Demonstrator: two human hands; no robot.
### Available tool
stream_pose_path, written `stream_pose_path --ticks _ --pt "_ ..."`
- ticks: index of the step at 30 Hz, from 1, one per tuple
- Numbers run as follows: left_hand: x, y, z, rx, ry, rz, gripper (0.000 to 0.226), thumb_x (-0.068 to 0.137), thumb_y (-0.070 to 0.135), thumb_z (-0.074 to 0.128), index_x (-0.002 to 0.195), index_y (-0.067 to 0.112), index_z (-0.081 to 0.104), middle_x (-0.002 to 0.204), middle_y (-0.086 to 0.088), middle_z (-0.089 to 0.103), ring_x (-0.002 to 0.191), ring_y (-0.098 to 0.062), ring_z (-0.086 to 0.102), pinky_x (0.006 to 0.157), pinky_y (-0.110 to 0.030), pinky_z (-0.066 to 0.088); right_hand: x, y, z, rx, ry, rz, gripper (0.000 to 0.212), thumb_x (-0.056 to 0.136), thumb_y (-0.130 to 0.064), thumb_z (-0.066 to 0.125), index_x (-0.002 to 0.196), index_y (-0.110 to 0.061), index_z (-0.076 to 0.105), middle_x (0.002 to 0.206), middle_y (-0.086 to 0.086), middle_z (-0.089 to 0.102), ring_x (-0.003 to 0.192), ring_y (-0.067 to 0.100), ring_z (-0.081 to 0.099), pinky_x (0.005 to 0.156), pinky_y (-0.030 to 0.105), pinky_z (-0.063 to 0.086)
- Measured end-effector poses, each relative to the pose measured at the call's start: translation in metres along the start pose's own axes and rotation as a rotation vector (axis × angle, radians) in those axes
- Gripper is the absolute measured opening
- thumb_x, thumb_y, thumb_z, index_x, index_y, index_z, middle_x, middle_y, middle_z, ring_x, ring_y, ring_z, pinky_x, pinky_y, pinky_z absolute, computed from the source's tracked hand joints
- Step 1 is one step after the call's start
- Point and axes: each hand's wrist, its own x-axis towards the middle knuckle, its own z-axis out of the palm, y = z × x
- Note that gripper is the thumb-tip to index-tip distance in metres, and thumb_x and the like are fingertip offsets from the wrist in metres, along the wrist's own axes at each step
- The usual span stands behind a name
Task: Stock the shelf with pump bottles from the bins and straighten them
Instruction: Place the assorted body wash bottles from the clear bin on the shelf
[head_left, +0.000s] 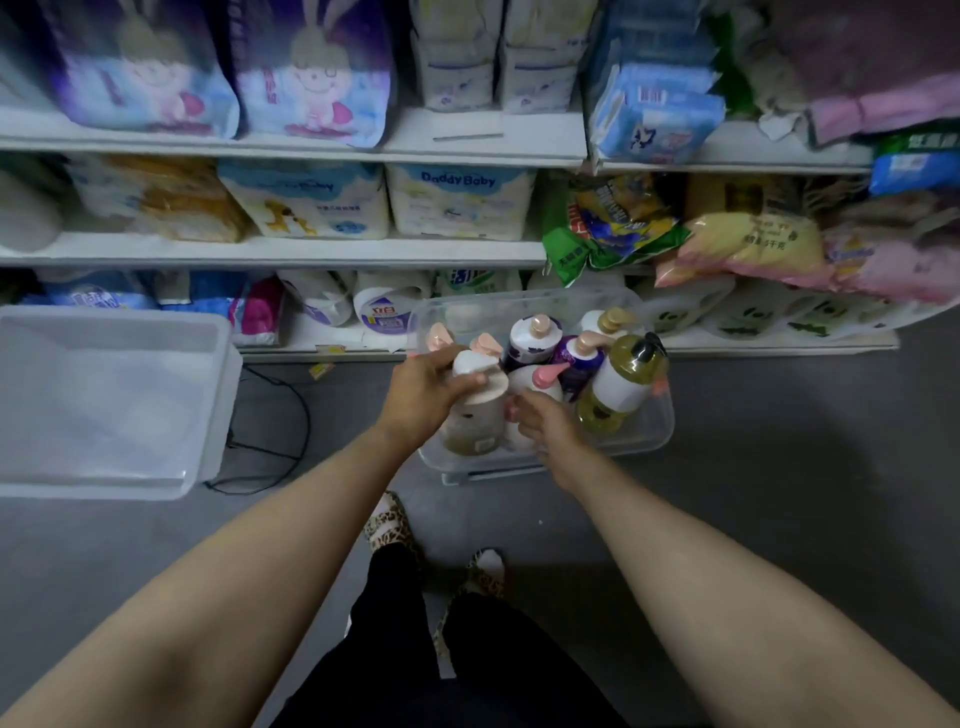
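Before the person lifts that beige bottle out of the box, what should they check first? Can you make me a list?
1. Left hand holds the beige bottle: ok, fingers wrap its top.
2. Right hand holds something: cannot tell, its fingers are hidden behind the bottles.
3. Neighbouring bottles clear: not ok, the pink-pump bottle crowds right beside it.
4. Clear bin sits flat on the floor: ok.
5. Free shelf space for the bottle: cannot tell, the visible shelves look full.
6. Yellow bottle stands steady: not ok, it leans.
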Motion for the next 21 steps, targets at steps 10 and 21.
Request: stream_pose_path --ticks 10,21 --pt "0.011 0.129 -0.059 -0.162 0.154 0.127 0.028 0.086 0.036 0.076 0.104 0.015 0.079 0.093 0.001 0.077 0.088 -0.01 0.071 0.079 -0.027 0.053 -0.053 -0.078 0.003 -0.003 -0.332 -0.209 0.056 0.086 -0.068 0.057 0.124 -0.028 0.065 0.113 0.003 0.075 0.099 0.027 0.072 0.073 0.042 0.058" --pt "-0.001 0.258 -0.139 -0.331 0.305 0.233 0.05 0.076 0.05 0.082 0.109 0.012 0.076 0.096 0.0 0.075 0.088 -0.011 0.069 0.068 -0.025 0.052 -0.103 -0.146 0.03 0.15 -0.592 -0.421 0.06 0.088 -0.06 0.055 0.131 -0.018 0.065 0.128 0.011 0.068 0.117 0.029 0.065 0.096 0.054 0.052"
